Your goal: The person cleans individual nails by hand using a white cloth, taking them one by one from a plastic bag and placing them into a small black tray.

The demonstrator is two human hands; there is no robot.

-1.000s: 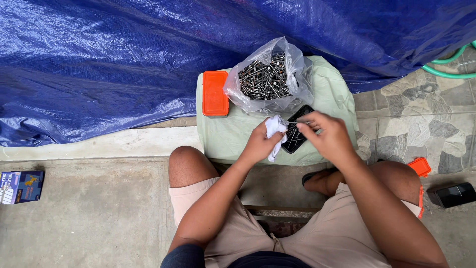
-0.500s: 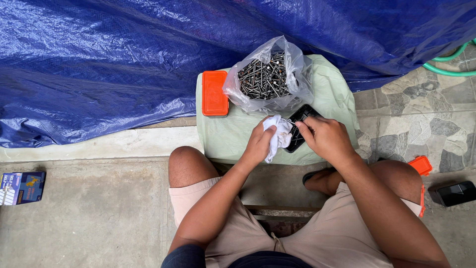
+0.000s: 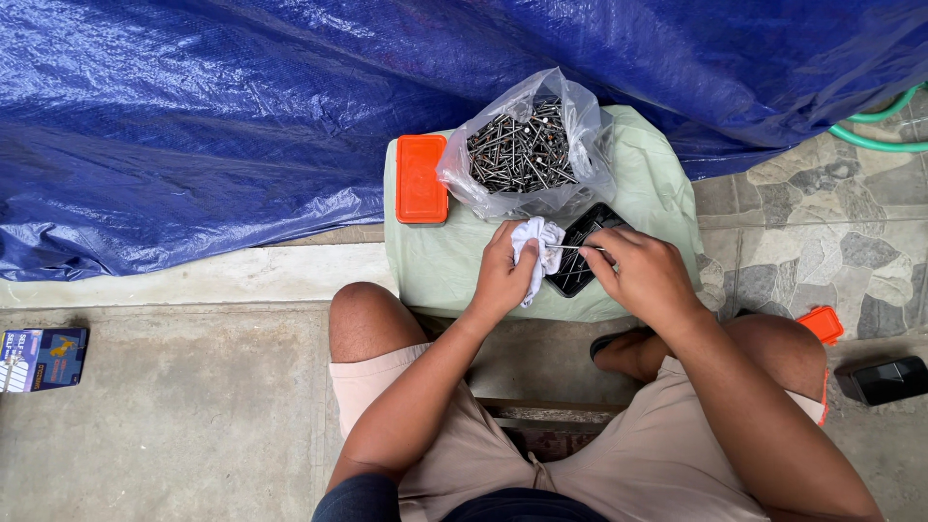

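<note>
- Over the pale green cloth (image 3: 657,193) that covers a low surface just beyond the knees, both hands are held close together, near the cloth's near edge.
- A crumpled white rag (image 3: 537,244) is gripped in the left hand (image 3: 503,275), with the fingers closed around it and the rag bunched at the fingertips.
- A thin metal nail (image 3: 574,247) is pinched between thumb and fingers of the right hand (image 3: 643,275); it lies level, its left end reaching into the rag, so nail and rag are touching between the two hands.
- Under the nail and partly hidden by the right hand, a black tray (image 3: 583,253) is seen tilted on the cloth.
- Just beyond the hands, a clear plastic bag (image 3: 527,145) heaped with dark nails is set on the cloth, open at the top.
- Left of the bag, an orange lid (image 3: 420,179) lies flat at the cloth's left edge.
- A blue tarpaulin (image 3: 242,116) is spread across the far side of the scene.
- On the concrete to the far left a small blue box (image 3: 43,358) is found; to the right, on the ground beside the right knee, an orange container (image 3: 822,324) and a black container (image 3: 889,379) are seen, well apart from the hands.
</note>
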